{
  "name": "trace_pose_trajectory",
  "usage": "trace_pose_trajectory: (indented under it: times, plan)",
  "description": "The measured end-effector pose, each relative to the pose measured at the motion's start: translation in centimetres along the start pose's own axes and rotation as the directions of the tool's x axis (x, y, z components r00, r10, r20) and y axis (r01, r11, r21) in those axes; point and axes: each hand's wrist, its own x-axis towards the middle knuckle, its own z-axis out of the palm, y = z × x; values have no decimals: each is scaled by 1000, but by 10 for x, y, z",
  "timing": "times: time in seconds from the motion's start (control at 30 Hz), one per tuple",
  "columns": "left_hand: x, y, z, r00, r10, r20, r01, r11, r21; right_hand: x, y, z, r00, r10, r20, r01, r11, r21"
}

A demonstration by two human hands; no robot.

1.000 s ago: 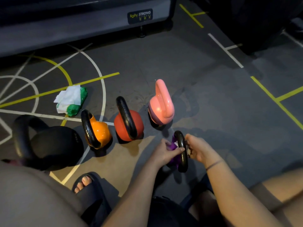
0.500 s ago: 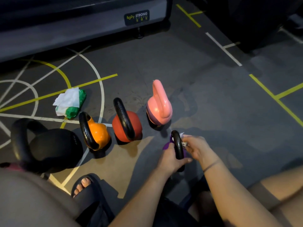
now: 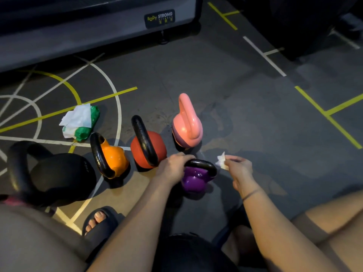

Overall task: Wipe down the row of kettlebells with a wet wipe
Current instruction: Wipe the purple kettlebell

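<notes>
A small purple kettlebell (image 3: 194, 179) with a black handle stands on the gym floor in front of me. My left hand (image 3: 172, 167) grips the left end of its handle. My right hand (image 3: 238, 166) is off to the right of it and pinches a crumpled white wet wipe (image 3: 221, 160). Behind stand a pink kettlebell (image 3: 187, 126), a red kettlebell (image 3: 147, 148) and an orange kettlebell (image 3: 111, 157), the last two with black handles. A large black kettlebell (image 3: 53, 175) sits at the left.
A green pack of wet wipes (image 3: 80, 122) with a white sheet pulled out lies on the floor behind the orange one. A grey machine base (image 3: 98, 30) runs along the back. My sandalled foot (image 3: 98, 222) and knees fill the bottom edge.
The purple kettlebell has been turned so its handle now runs left to right. My right hand has come off the handle and moved right with the wipe.
</notes>
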Motion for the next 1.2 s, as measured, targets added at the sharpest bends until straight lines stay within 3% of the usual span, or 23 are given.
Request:
trace_pose_trajectory:
  times: [0.1,0.17,0.23,0.4,0.47,0.53,0.63,0.73,0.83,0.97,1.1,1.2]
  plan:
    - [-4,-18,-14,998,64,-29,-64,998,-8,-3,4,2,943,-204,264,272,929,-252]
    - [-9,-25,-13,991,109,-75,-111,994,-19,-11,13,5,850,-140,507,344,878,-333]
    - [-13,-32,-5,979,162,-122,-169,985,-46,-20,23,11,757,-73,649,384,854,-351]
    - [-9,-29,6,955,263,-134,-277,955,-103,-24,27,20,728,-95,679,355,899,-255]
    - [-10,-17,6,956,271,-114,-284,951,-123,-19,28,16,704,-51,708,385,865,-321]
    - [-11,-8,5,950,303,-78,-310,944,-110,-12,25,12,677,19,736,469,760,-451]
    - [-11,-3,7,948,316,-33,-317,945,-74,-5,18,9,635,113,765,631,495,-597]
    - [-13,-2,14,933,361,6,-360,931,-56,-5,27,8,627,100,773,696,374,-613]
    - [-14,-4,16,913,407,-10,-407,911,-66,-4,32,7,641,91,762,692,361,-625]
    - [-11,-12,13,937,346,52,-340,935,-98,-5,6,3,528,349,774,632,447,-633]
    - [-7,-8,12,954,288,81,-283,957,-71,-7,7,-5,547,346,762,489,607,-627]
    - [-6,-5,14,964,259,52,-254,963,-91,-10,19,-8,584,303,753,450,651,-611]
